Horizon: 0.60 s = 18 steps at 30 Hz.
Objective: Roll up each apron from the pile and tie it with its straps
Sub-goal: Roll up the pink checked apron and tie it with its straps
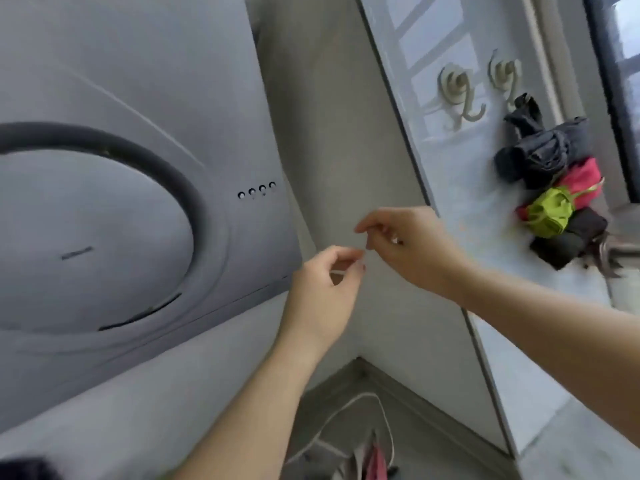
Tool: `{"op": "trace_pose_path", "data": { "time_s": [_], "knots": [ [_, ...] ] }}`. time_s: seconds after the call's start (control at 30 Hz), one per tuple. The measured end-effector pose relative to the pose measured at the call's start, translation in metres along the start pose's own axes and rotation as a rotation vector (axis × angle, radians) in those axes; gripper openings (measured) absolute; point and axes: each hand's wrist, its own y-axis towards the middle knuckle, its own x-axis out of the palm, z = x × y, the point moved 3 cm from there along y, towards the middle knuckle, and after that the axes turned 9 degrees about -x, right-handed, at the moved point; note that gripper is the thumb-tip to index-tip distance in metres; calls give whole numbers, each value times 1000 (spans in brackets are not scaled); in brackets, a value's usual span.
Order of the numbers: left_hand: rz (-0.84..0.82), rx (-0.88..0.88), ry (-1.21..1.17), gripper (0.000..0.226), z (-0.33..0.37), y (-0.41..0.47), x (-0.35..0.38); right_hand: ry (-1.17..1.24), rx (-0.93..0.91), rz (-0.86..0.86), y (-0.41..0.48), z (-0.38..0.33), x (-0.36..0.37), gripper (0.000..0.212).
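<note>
At mid-frame, raised: left hand (323, 285) pinches thin pale strand (341, 271). Right hand (412, 244) just above, fingertips drawn together; whether on same strand, cannot tell. Rolled aprons (550, 188) stacked far right, right hand nearer. Pink cloth (375, 460) with white strap (346, 407) near, below both hands; likely next.

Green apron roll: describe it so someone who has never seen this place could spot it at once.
Look right to the pale surface with two curled hooks. Near the hooks lies a cluster of rolled aprons. The green apron roll is the only lime-coloured one, wedged between the red roll and the black roll.
</note>
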Motion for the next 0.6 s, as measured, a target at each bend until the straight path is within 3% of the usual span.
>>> {"op": "trace_pose_path", "data": {
  "time_s": [0.23,0.37,0.6],
  "knots": [
    [147,-191,168,14,-110,-116,-83,253,37,-298,-82,-95,125,26],
    [213,-402,253,13,-209,-196,-125,326,92,-593,-149,-136,211,24],
    [42,-783,446,20,-350,-312,-174,305,316,-1063,-255,-164,329,23]
  ]
}}
